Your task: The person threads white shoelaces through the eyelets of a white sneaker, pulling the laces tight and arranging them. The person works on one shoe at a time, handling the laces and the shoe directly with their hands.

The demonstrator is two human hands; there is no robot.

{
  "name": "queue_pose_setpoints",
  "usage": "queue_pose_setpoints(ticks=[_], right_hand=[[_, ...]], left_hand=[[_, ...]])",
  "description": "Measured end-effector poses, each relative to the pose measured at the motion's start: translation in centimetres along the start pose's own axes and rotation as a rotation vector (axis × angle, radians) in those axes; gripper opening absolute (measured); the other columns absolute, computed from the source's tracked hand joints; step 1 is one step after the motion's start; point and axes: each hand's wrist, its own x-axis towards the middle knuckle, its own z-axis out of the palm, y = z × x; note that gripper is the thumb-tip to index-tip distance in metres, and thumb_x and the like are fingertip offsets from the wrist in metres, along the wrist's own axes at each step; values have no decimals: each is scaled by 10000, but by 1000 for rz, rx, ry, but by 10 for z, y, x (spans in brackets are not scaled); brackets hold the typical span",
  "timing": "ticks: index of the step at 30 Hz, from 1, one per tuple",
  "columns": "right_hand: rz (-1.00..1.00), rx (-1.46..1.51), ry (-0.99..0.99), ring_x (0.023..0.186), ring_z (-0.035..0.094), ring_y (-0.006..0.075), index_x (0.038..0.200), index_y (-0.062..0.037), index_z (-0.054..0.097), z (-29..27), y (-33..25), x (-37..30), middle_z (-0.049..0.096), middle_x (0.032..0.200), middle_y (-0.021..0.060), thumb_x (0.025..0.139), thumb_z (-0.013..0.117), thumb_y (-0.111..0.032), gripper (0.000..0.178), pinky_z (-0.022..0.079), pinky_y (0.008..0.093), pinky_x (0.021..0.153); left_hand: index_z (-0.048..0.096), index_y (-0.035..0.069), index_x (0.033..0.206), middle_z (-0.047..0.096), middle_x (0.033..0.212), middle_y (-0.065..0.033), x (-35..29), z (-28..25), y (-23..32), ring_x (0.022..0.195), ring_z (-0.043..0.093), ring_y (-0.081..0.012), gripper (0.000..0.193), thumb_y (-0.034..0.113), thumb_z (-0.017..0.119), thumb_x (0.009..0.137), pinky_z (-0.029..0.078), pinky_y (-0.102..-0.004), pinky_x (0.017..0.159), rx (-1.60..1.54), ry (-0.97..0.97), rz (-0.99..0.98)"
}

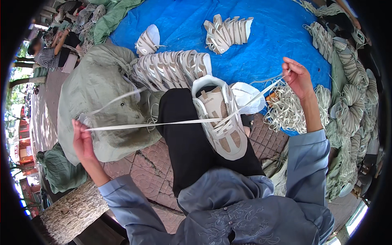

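1. Holding a pale lace end in each hand, you have both arms spread wide on either side of the sneaker (218, 112).
2. The sneaker, beige and off-white, rests on your black trousers (179, 134), its toe toward you and its collar facing away. Its lower laces cross near the toe, while its tan tongue shows bare above them.
3. Your left hand (83, 141), well out to the left of the sneaker, pinches the left lace (163, 123) between thumb and fingers; the lace runs nearly straight to the sneaker, and a loose tail trails beyond your grip.
4. Your right hand (298, 77), beyond the sneaker and to its right, pinches the right lace (261, 95) at the fingertips; the lace slants straight down to the sneaker's crossing.
5. Just right of the sneaker's collar you have a white piece (247, 96), too partly covered to name surely.
6. Farther right of the sneaker, below your right hand, lies a tangled heap of pale laces (288, 106).
7. Beyond the sneaker spreads a blue tarp (179, 24), with a long row of similar shoes (171, 69) to the sneaker's upper left and a smaller cluster (228, 32) farther off.
8. Left of the sneaker you see a bulging grey-green sack (110, 90); far to its right, stacked shoes (351, 106).
9. Reddish paving (151, 171) shows on the ground, left of the sneaker.
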Motion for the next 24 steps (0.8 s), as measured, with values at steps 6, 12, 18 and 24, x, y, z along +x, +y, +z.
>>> queue_pose_setpoints(ticks=[6, 12, 18, 24], right_hand=[[45, -89, 54, 571, 473, 77, 1069, 58, 506, -4, -20, 0, 559, 791, 78, 825, 519, -60, 272, 351, 171, 429], [-134, -120, -16, 624, 464, 71, 1085, 54, 501, 7, -70, -2, 544, 855, 75, 834, 511, -65, 278, 360, 174, 463], [-172, -244, -39, 632, 464, 70, 1119, 59, 483, 24, -92, -11, 548, 875, 74, 830, 514, -60, 314, 373, 176, 493], [-190, -290, -63, 654, 483, 71, 1136, 66, 474, 34, -95, -12, 561, 902, 85, 818, 525, -58, 345, 389, 182, 513]], left_hand=[[390, -84, 1182, 517, 977, -150, -33, -67, 126, 882, 537, -187, 326, -15, 432, 866, 476, -265, 728, 339, 135, 293], [534, 61, 1083, 610, 776, -117, -17, 13, 33, 624, 599, -256, 343, 149, 604, 759, 494, -339, 577, 2371, 170, -41], [565, 15, 924, 563, 905, -114, -71, 169, -159, 907, 538, -281, 273, 73, 645, 669, 452, -367, 786, 1661, -879, 698], [525, 42, 789, 466, 691, -42, -93, 185, -242, 739, 475, -186, 135, 109, 529, 672, 387, -310, 732, 1785, -1147, 787]])
